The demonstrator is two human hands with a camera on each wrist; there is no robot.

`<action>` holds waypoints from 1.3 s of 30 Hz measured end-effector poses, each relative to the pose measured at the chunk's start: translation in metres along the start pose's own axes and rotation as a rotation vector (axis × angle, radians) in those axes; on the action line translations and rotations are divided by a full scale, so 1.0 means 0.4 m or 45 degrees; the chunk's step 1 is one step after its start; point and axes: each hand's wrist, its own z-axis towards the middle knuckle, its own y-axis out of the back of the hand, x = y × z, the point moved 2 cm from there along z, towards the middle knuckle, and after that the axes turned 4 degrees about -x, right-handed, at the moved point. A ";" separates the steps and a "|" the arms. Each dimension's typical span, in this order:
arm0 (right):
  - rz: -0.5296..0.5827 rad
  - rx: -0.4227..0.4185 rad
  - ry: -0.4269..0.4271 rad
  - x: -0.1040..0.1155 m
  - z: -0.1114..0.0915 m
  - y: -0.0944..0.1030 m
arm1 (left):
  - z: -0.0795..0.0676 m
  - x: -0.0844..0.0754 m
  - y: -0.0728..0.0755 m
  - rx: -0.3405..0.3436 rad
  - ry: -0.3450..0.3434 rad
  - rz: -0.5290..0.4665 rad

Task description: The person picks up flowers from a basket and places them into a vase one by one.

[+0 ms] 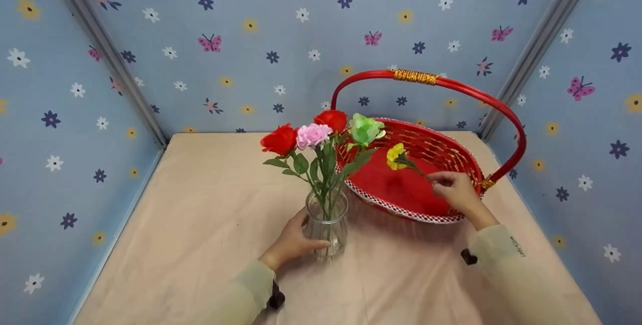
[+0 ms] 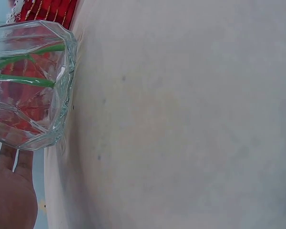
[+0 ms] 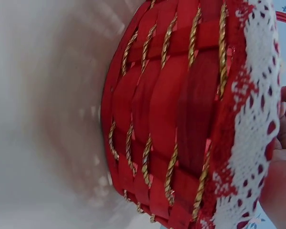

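A clear glass vase stands upright on the table, gripped low at its left side by my left hand, thumb across the front. Two red roses, a pink carnation and a green rose rise from it. Over the red woven basket, my right hand pinches the stem of a yellow carnation, its bloom pointing left. Green stems show through the glass in the left wrist view. The basket's wall fills much of the right wrist view, partly hiding that hand.
The basket's tall arched handle, wrapped in gold at the top, rises above the right hand. A pale cloth covers the table. Blue patterned panels enclose the back and both sides.
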 end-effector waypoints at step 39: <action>0.185 -0.070 0.208 0.168 -0.094 -0.040 | 0.004 0.001 0.001 0.015 0.003 0.025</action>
